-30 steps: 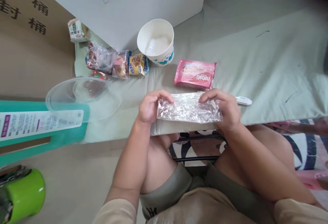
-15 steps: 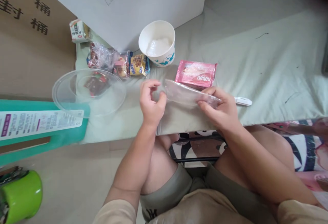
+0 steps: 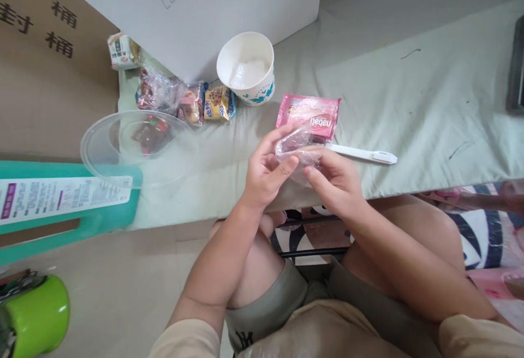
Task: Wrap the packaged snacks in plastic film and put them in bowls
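Note:
Between my two hands, a crumpled piece of clear plastic film [image 3: 293, 142] is held above the near edge of the cloth-covered table. My left hand [image 3: 264, 175] grips its left part, thumb laid across the front. My right hand [image 3: 339, 180] pinches the right part with thumb and fingers. Just beyond them lies a pink nabati wafer packet [image 3: 313, 115], its near edge partly hidden by the film and fingers. A slim white plastic stick [image 3: 364, 154] lies behind my right hand, its left end covered.
A white paper bucket [image 3: 262, 88] with whitish contents stands beyond the packet. Left are several wrapped snacks [image 3: 190, 104], a clear round lid [image 3: 85, 153] over a dark snack, and a teal container [image 3: 131, 205]. A large white box [image 3: 245, 3] stands behind; a cardboard box [image 3: 90, 90] is at left.
My left hand has moved right and taken hold of the film's left part. The film, stretched out before, is now bunched between both hands. More of the white stick shows.

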Tool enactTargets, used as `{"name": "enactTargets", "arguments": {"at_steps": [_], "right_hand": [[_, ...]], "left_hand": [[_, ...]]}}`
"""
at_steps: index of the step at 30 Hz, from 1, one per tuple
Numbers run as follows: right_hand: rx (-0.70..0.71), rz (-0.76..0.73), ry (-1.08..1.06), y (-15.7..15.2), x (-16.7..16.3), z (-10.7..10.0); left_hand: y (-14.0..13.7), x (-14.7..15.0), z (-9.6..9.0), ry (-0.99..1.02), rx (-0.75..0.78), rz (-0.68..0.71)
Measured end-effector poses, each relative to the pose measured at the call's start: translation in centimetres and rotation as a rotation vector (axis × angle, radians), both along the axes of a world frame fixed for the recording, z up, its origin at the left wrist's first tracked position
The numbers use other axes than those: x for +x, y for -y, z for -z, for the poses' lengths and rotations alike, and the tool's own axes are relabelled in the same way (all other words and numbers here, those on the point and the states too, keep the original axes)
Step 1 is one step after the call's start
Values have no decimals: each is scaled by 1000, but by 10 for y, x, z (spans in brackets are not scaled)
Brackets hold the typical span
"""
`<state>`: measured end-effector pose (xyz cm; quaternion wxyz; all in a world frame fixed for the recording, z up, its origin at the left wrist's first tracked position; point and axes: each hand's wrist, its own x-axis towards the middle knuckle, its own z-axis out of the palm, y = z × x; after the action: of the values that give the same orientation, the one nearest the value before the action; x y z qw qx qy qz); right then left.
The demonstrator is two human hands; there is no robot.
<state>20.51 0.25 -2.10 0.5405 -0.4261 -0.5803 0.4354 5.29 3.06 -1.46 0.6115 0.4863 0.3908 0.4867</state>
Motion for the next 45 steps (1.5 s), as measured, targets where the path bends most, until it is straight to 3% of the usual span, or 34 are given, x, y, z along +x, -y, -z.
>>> {"name": "enactTargets", "arguments": {"at_steps": [4,9,13,16,19,23,28,32,39,41,43,45], "right_hand": [[-15,258,20,1,-3,11],[-138,95,-63,-2,-4,7],[-182,164,-60,-3,-3,0],[-117,217,-25,-4,2,-4],[-10,156,103,-7,9,-11],[74,147,313,-16,11,-24],[81,144,390,-18,-5,-36],[17,136,377,-17,-15,-31],[-80,30,296,-15,-15,-16],[-78,84,285,-14,-11,-11],[-72,151,252,-13,-6,-5],[-66,195,214,-11,0,1]], "left_hand": [[-2,-1,0,20,-76,-57],[-4,-3,1,-23,-86,33],[-7,-4,5,-68,-31,76],[-10,-9,7,-153,-27,107],[-13,-20,6,-244,-14,167],[-14,-36,5,-323,123,155],[-17,-51,5,-448,395,47],[-17,-56,9,-457,515,-15],[-14,-51,12,-522,697,14],[-13,-50,15,-532,663,-93],[-11,-49,19,-480,496,-182],[-10,-46,22,-365,261,-120]]}}
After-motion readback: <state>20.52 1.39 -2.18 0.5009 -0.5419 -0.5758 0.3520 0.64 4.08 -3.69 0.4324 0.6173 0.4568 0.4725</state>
